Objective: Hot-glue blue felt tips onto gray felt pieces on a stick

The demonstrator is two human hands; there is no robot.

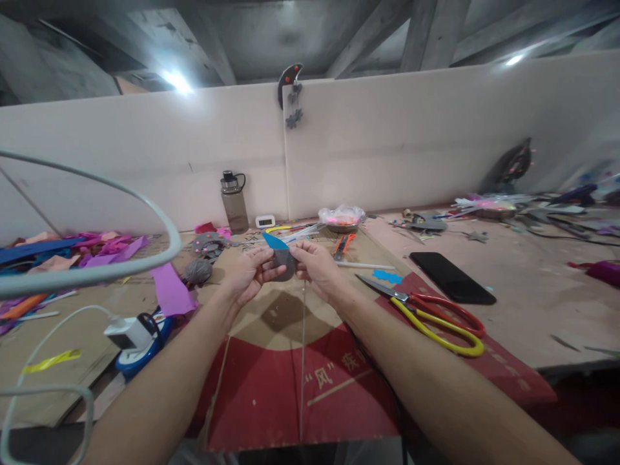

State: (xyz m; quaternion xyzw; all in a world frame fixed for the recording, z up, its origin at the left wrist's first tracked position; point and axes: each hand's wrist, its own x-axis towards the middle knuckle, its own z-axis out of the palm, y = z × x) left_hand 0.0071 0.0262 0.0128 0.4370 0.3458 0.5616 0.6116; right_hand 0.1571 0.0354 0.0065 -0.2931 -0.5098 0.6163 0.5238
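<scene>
In the middle of the head view, both hands hold a small grey felt piece (283, 263) above the cardboard. A pointed blue felt piece (275, 241) sticks up at its top left, against the grey. My left hand (252, 268) pinches the left side with its thumb and fingers. On the opposite edge my right hand (312, 261) grips the grey felt near its top corner. Where the blue and grey overlap, I cannot tell if they are joined. A blue scalloped felt cutout (387, 277) lies to the right, close to large scissors (426, 313) with red and yellow handles.
A black phone (453, 278) lies at right. Behind stand a bottle (234, 203), a small white digital display (265, 222) and a plastic-lined bowl (341, 219), with an orange cutter (344, 247) nearby. Felt scraps (169, 287), a power strip (140, 355) and a looping cable (165, 223) fill the left.
</scene>
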